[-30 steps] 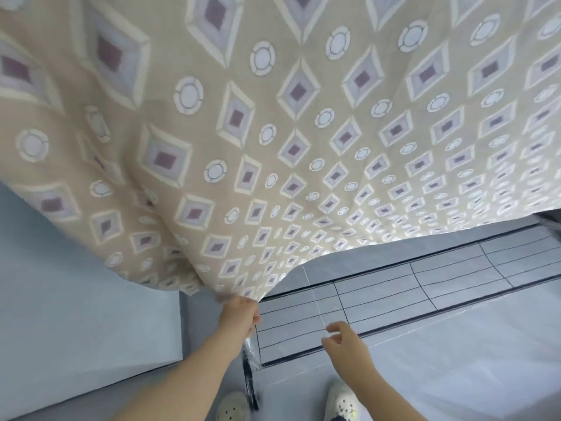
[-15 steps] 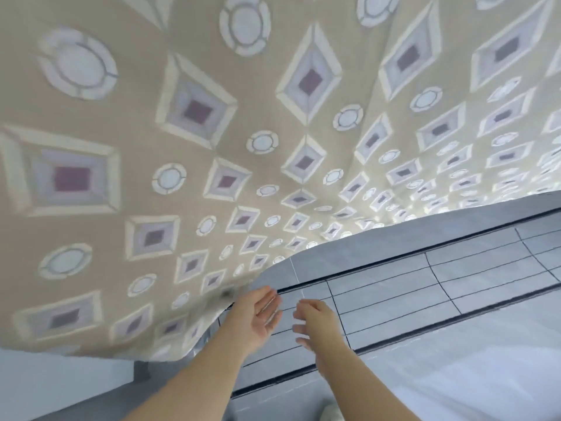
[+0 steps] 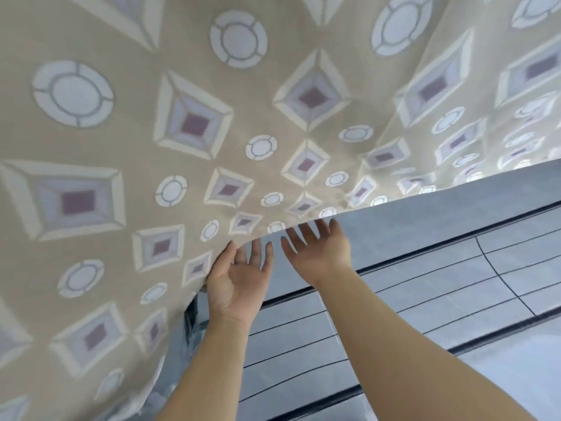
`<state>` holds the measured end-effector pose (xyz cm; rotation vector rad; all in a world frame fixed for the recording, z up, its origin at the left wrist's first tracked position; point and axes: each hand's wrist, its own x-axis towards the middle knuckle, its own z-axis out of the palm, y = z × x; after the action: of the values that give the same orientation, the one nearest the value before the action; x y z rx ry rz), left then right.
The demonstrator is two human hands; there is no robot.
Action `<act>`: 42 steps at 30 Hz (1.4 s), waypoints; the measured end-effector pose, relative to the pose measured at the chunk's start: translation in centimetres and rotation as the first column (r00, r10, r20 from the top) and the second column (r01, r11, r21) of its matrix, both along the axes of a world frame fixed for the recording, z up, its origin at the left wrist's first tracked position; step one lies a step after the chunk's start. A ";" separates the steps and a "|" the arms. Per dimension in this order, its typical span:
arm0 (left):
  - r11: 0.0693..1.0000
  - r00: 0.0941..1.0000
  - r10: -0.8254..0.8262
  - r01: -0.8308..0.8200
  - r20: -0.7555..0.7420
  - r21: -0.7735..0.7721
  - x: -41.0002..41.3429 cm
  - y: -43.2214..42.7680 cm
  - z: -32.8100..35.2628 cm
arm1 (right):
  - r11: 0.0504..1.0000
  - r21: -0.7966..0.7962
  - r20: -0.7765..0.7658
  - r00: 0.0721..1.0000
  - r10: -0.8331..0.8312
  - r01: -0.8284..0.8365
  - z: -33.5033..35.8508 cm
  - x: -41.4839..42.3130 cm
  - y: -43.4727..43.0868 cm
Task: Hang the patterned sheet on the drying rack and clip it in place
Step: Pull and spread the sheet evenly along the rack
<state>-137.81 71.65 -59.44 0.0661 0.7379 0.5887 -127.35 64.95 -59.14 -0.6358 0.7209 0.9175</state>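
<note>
The patterned sheet (image 3: 194, 126), beige with white rings and purple-centred diamonds, hangs close in front of me and fills the top and left of the view. Its lower edge runs from the lower left up to the right. My left hand (image 3: 238, 278) is spread open, palm towards me, with its fingertips at the sheet's lower edge. My right hand (image 3: 318, 250) is open too, fingers spread, tips just under the same edge. Neither hand grips the cloth. The drying rack and any clips are hidden from view.
Below the sheet lies a grey tiled floor (image 3: 425, 287) with dark grout lines and a dark channel (image 3: 473, 338) running across it. A wrinkled shiny plastic cover (image 3: 194, 332) shows beside the sheet's edge under my left wrist.
My left hand has let go of the sheet's lower edge and opened. Both hands have risen with fingers spread to the edge. The sheet now fills more of the view and my shoes are out of sight.
</note>
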 end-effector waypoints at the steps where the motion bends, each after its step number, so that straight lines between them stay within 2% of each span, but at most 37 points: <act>1: 1.000 1.000 0.013 -0.013 -0.014 -0.002 -0.1 0.1 0.0 | 0.999 0.044 0.013 1.000 -0.020 0.019 0.0 0.1 0.1; 5: 0.999 0.999 0.040 -0.039 0.022 -0.016 -0.2 0.4 0.0 | 0.985 0.166 0.051 0.997 -0.058 0.049 0.9 0.6 0.1; 9: 0.999 0.998 0.036 -0.037 0.053 0.024 -0.1 0.5 -0.1 | 0.977 0.208 0.021 0.998 -0.059 0.054 1.7 1.2 0.0; 14: 0.999 1.000 -0.006 0.007 -0.027 0.040 0.5 0.3 1.2 | 0.967 0.240 0.052 0.994 -0.097 0.082 2.1 1.8 -0.8; 17: 0.999 0.990 -0.032 0.033 -0.140 0.002 0.3 0.1 1.1 | 0.958 0.256 0.034 0.989 -0.141 0.128 2.0 1.6 -1.5; 20: 0.996 0.962 -0.086 0.093 -0.261 0.013 0.2 0.0 0.6 | 0.973 0.229 0.034 0.998 -0.044 0.035 1.8 1.4 -1.7; 26: 0.986 0.987 -0.105 0.119 -0.123 0.117 1.9 0.3 1.6 | 0.974 0.165 0.102 0.985 0.141 -0.156 0.7 0.3 -2.8; 29: 0.966 0.943 -0.170 0.217 -0.287 0.140 1.3 -1.3 1.1 | 0.953 0.149 0.240 0.944 0.225 -0.265 0.4 -0.3 -3.4; 32: 0.969 0.905 -0.190 0.236 -0.380 0.079 -0.3 -2.9 0.8 | 0.957 0.115 0.255 0.939 0.230 -0.265 0.7 -0.7 -3.8; 35: 0.967 0.915 -0.226 0.253 -0.334 0.039 -1.7 -4.3 1.0 | 0.957 0.098 0.322 0.919 0.228 -0.273 1.5 -0.9 -4.6; 38: 0.965 0.941 -0.250 0.261 -0.226 0.016 -2.8 -5.8 1.7 | 0.955 0.137 0.298 0.930 0.214 -0.264 2.3 -1.5 -5.2; 42: 0.997 0.997 -0.077 0.076 -0.023 -0.033 -3.9 -6.7 2.9 | 0.986 0.161 0.191 0.981 0.018 -0.049 2.4 -1.9 -6.4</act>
<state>-141.76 64.93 -56.55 0.0717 0.7646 0.5039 -129.29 58.52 -56.74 -0.5804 0.4603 0.9237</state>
